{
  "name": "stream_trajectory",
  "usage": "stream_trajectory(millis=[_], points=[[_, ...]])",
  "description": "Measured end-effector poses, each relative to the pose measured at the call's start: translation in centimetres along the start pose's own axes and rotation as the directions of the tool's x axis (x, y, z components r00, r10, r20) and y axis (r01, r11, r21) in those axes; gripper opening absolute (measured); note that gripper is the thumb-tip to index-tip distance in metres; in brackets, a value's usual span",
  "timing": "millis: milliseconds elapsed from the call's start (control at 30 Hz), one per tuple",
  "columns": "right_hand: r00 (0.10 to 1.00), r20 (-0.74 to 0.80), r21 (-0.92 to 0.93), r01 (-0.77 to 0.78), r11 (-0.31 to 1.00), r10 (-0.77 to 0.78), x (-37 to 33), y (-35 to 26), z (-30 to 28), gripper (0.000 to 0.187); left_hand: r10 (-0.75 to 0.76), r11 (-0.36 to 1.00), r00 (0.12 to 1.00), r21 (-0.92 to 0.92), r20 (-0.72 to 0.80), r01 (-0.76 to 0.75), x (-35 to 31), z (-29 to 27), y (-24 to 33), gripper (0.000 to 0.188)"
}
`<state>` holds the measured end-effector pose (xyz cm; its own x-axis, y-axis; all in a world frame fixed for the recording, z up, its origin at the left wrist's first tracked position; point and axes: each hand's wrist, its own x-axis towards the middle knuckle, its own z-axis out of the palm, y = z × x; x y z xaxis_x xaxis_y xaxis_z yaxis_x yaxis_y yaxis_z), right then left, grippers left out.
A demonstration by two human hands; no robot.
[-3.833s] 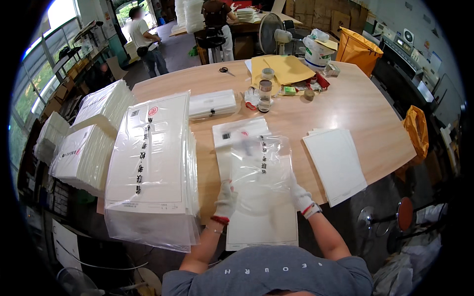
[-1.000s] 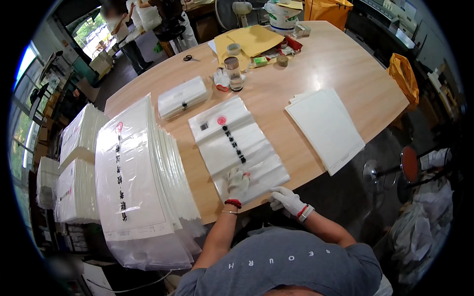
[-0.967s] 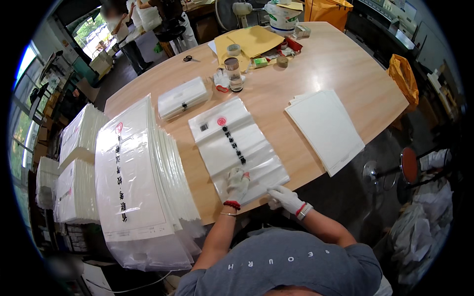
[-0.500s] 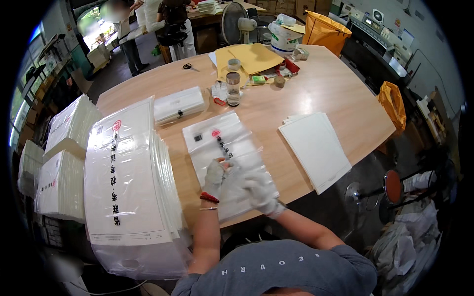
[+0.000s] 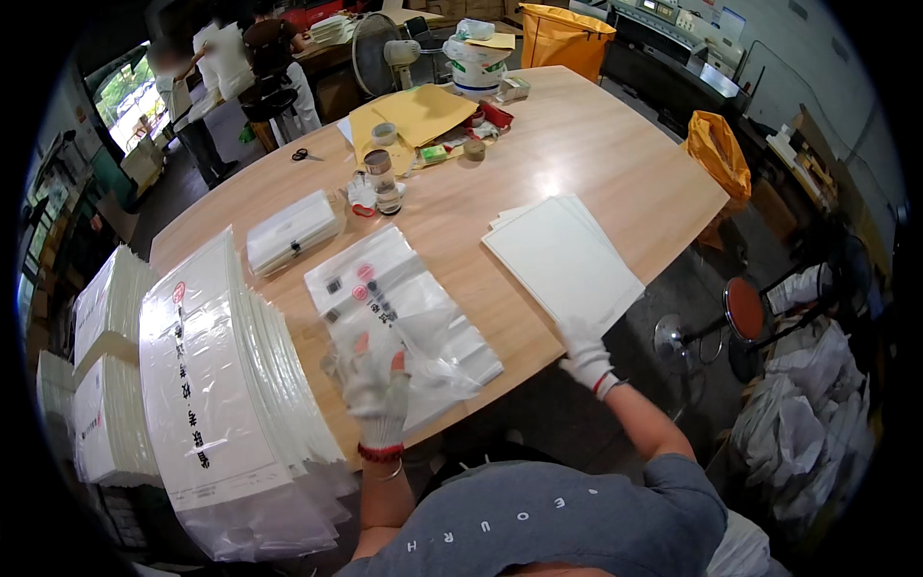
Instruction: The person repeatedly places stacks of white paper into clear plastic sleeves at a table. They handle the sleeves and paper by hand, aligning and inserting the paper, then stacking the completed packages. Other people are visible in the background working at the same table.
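My left hand [image 5: 373, 387], in a white glove with bare tips at the thumb and a finger, rests over the near left side of a stack of clear plastic bags [image 5: 450, 332] with black and red print. Its fingers are apart. The top bag is rumpled and partly lifted beside the thumb. At the near corner of a stack of white paper sheets [image 5: 562, 255] is my right hand [image 5: 588, 362], gloved too. Its thumb stands off from the fingers, which are blurred where they meet the paper edge. I see nothing held in it.
Tall stacks of filled plastic sleeves [image 5: 207, 385] stand at left. Further back are a clipped bundle [image 5: 293, 231], a clear cup [image 5: 382, 183], yellow envelopes [image 5: 418, 115], scissors [image 5: 303, 155] and a white bucket [image 5: 476, 67]. A red stool [image 5: 743, 308] stands right of the table. People work behind.
My right hand has left the plastic bags and moved right to the paper stack. My left hand has shifted toward the bags' near left side, and the top bag is now rumpled and askew.
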<state>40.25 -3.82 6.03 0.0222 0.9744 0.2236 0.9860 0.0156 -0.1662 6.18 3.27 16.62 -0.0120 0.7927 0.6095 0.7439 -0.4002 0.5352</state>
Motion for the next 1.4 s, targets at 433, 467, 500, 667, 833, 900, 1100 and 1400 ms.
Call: stream_trajectory(millis=[433,467,500,667,833,900,1100,1400], points=[[0.91,-0.051,-0.062,0.409,0.91,-0.412,-1.4,1.5,-4.4,0.018,0.218,-0.473,0.045,0.065,0.975,0.878,-11.6,14.7,7.0,0.031],[0.903,0.057,-0.008,0.427,0.904,-0.426,-3.5,0.4,-3.1,0.018,0.347,-0.52,0.095,0.107,0.933,0.848,-11.9,15.9,6.3,0.039],[0.849,-0.132,0.301,0.526,0.795,-0.511,-4.1,-1.7,-3.9,0.023,0.121,-0.388,-0.019,0.065,0.992,0.919,-12.0,16.7,5.7,0.039],[0.903,-0.031,0.85,-0.202,0.486,0.429,-8.0,8.5,5.9,0.041,-0.001,0.45,0.15,-0.133,0.989,0.883,-10.2,12.3,3.5,0.045],[0.897,0.323,0.943,-0.277,-0.187,0.302,-6.8,-4.2,5.7,0.052,0.12,0.992,0.601,-0.072,0.79,-0.103,-14.6,11.6,8.2,0.062],[0.886,0.202,0.966,-0.251,0.066,0.418,-6.2,-7.2,6.1,0.049,0.169,0.968,0.602,-0.017,0.78,-0.25,-14.7,8.8,9.9,0.066],[0.965,-0.057,0.924,-0.045,0.379,0.254,-5.2,-8.3,-2.9,0.035,0.194,0.98,0.872,-0.051,0.45,-0.191,-4.2,2.8,4.8,0.057],[0.887,0.417,0.211,0.119,0.97,-0.2,0.7,-10.6,2.0,0.039,0.514,0.839,0.849,-0.28,0.126,-0.466,-6.5,9.6,1.1,0.032]])
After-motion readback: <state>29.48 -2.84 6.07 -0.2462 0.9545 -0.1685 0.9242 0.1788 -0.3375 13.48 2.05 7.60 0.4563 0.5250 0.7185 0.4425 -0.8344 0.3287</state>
